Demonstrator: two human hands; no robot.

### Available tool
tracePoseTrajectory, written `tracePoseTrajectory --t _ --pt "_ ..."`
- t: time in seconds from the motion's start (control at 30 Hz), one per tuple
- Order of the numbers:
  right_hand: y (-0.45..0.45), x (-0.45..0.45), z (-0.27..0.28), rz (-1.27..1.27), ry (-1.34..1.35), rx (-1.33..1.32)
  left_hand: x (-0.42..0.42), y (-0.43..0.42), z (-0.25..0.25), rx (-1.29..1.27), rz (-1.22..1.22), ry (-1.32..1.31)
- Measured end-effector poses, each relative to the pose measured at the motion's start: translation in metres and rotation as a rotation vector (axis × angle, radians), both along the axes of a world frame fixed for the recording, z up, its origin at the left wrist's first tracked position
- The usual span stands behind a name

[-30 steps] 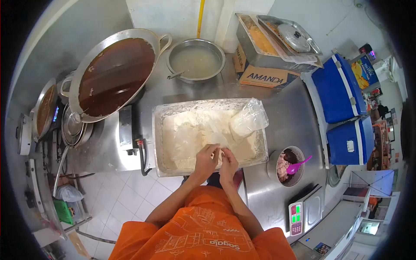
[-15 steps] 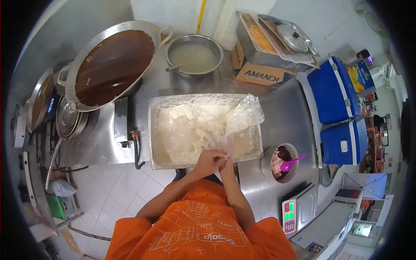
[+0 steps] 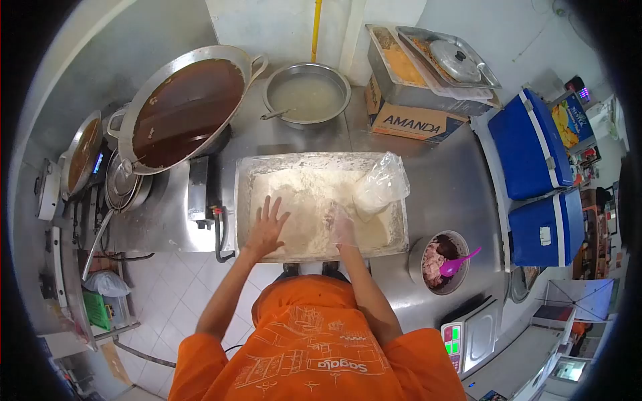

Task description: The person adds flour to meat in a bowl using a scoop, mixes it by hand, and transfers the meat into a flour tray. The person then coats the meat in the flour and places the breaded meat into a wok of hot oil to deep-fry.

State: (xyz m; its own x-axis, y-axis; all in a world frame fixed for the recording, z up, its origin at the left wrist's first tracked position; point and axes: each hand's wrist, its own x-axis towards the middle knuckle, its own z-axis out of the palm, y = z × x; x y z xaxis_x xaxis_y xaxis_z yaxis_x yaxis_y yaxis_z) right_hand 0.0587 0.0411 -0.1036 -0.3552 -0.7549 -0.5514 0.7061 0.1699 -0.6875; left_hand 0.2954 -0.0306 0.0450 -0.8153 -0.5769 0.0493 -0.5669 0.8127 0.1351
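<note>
Far left, beside the worktop [image 3: 445, 194]: a pan [image 3: 69, 164] of brown liquid, then a strainer [image 3: 120, 184] with its long handle pointing to the near side. Big wok [image 3: 126, 134] of dark brown liquid fills the far-left corner, its near rim reaching toward the strainer. Metal box [image 3: 198, 190] and a dark hose [image 3: 221, 237] sit just left of the tray, tight on that flank.

Tray [image 3: 239, 214] is at the worktop's near edge, mid-length, with white powder [image 3: 294, 180] inside. Left hand [image 3: 266, 230] is over the tray's near-left part, bare, fingers spread wide, holding nothing. Steel bowl [image 3: 346, 97] of cloudy liquid is at the far edge, behind the tray. Right hand [image 3: 341, 227] is in clear plastic, at the powder right of tray centre; can't tell how far its fingers are bent or if they grip anything. Clear bag [image 3: 381, 184] blocks the tray's far-right corner, just beyond that hand.

Far edge, right of the bowl: carton [image 3: 418, 122] under a metal bin [image 3: 435, 98], lid [image 3: 455, 60] on top. Right of the tray: tub [image 3: 416, 260] of pink and dark mix, purple scoop [image 3: 455, 266] in it. Scale [image 3: 480, 337] nearer the person. Two blue coolers [image 3: 531, 144] past the right edge.
</note>
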Motion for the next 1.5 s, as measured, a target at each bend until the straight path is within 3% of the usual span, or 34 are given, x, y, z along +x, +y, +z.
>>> tracePoseTrajectory --t 0.1,0.2,0.27,0.33,0.37,0.43,0.5,0.6,0.7,0.73,0.8,0.87,0.93,0.97,1.03,1.07,1.17,1.27,1.3,1.4,1.5 --pt "-0.002 0.006 0.051 0.034 0.019 0.164 0.003 -0.016 -0.032 -0.25 -0.086 -0.025" --pt "0.003 0.024 0.106 -0.006 0.104 0.045 -0.008 -0.018 -0.035 -0.006 0.071 0.318" --pt "0.002 0.017 0.022 0.215 1.039 -0.378 -0.025 -0.013 -0.02 0.162 0.318 0.557" --pt "0.003 0.029 0.001 0.296 1.198 -0.453 -0.038 -0.006 0.005 0.301 0.502 0.701" --pt "-0.002 0.048 -0.005 0.264 0.891 -0.318 -0.043 -0.002 0.021 0.352 0.563 0.728" --pt "0.0 0.062 0.035 0.262 0.598 -0.133 -0.047 0.0 0.025 0.311 0.617 0.762" --pt "0.01 0.068 0.13 0.329 0.621 -0.026 -0.045 0.001 0.016 0.127 0.601 0.771" --pt "0.009 0.082 0.14 0.146 0.664 -0.262 -0.042 0.016 0.032 -0.256 0.461 0.665" --pt "0.006 0.086 0.118 0.138 0.664 -0.433 -0.026 0.035 -0.005 0.194 0.405 0.416" --pt "0.007 0.086 0.124 0.201 0.735 -0.404 -0.018 0.031 -0.025 0.163 0.401 0.437" --pt "0.011 0.085 0.15 0.323 0.874 -0.346 0.005 0.002 -0.074 1.258 0.63 0.811" --pt "0.013 0.09 0.157 0.342 0.849 -0.388 0.011 -0.006 -0.082 1.844 0.738 1.061" --pt "0.011 0.095 0.146 0.41 0.862 -0.432 -0.002 -0.001 -0.071 1.842 0.813 1.281" --pt "0.008 0.093 0.132 0.467 0.889 -0.456 0.0 0.003 -0.088 1.825 0.627 1.419" --pt "0.006 0.099 0.147 0.547 0.76 -0.271 -0.019 0.007 -0.094 1.838 0.644 1.539" --pt "0.005 0.101 0.146 0.489 0.685 -0.31 -0.024 0.008 -0.085 1.867 0.59 1.603" --pt "0.005 0.105 0.133 0.417 0.522 -0.397 -0.031 0.01 0.005 2.249 0.962 1.491" --pt "0.015 0.092 0.117 0.478 0.448 -0.563 -0.032 0.008 -0.008 2.211 0.959 1.484" --pt "0.009 0.09 0.116 0.521 0.434 -0.644 -0.034 0.004 -0.016 2.162 0.865 1.53" --pt "0.009 0.091 0.152 0.562 0.441 -0.559 -0.037 0.003 -0.046 2.054 0.517 1.649" --pt "0.011 0.086 0.167 0.578 0.49 -0.542 -0.043 -0.001 -0.051 2.123 0.58 1.711"
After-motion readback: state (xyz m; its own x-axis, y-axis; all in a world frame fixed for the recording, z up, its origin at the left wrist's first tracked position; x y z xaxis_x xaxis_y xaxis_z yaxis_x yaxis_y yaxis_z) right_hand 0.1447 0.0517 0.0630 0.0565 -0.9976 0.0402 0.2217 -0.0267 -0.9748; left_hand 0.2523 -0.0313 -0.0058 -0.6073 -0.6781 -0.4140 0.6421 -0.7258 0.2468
